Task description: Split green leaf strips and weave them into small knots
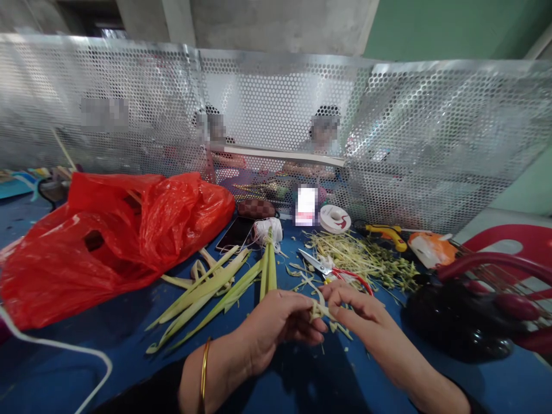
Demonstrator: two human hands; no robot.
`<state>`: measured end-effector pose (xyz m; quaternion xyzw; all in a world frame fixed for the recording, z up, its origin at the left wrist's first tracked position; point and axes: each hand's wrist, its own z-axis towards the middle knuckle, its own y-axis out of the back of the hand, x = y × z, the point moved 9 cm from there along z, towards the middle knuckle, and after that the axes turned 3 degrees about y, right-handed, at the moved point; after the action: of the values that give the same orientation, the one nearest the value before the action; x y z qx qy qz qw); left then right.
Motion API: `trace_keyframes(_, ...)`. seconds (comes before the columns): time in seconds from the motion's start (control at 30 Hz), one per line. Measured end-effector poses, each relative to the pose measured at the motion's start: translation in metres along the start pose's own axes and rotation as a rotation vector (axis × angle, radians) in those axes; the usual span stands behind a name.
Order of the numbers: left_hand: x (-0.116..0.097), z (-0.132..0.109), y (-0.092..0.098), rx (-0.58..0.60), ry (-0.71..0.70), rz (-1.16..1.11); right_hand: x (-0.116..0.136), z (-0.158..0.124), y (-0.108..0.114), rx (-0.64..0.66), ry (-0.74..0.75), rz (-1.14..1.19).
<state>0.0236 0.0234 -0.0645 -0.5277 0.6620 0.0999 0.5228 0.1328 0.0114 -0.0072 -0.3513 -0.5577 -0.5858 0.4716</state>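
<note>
My left hand [288, 322] pinching small folded leaf piece [317, 311], at 6 o'clock from scissors [321, 264]. Right hand [364, 319] curled at 3 o'clock of piece; can't tell if it grips. Step looks like folding; next move likely needs steady left pinch, light right pull.

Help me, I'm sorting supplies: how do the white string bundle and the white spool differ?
The string bundle is a rough lump; the spool is a round disc with a central hole. Loose strands trail from the string bundle; none show on the spool. The spool's face bears a red mark; the string bundle shows none. Both are mostly white and lie near the perforated screen.
</note>
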Motion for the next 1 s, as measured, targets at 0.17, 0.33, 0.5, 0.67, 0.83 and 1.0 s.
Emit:
trace_keyframes(0.17, 0.003, 0.001, 0.000, -0.006, 0.014, -0.004, 0.002, 0.001, -0.001, -0.007, -0.003, -0.018)
trace_keyframes(0.33, 0.004, -0.001, -0.001, -0.011, 0.024, 0.036, 0.004, 0.000, -0.004, -0.038, 0.107, -0.110)
trace_keyframes(0.5, 0.000, -0.001, 0.002, -0.055, -0.038, 0.022, 0.007, -0.006, -0.009, -0.079, 0.203, -0.266)
trace_keyframes(0.67, 0.001, -0.002, 0.004, -0.100, -0.079, -0.069, 0.012, -0.010, -0.009, -0.171, 0.270, -0.310)
trace_keyframes(0.83, 0.003, -0.004, 0.004, -0.125, -0.087, -0.177, 0.011, -0.013, -0.011, -0.242, 0.319, -0.282)
trace_keyframes(1.0, 0.006, -0.003, 0.004, -0.131, -0.092, -0.211, 0.007, -0.014, -0.009, -0.294, 0.317, -0.244)
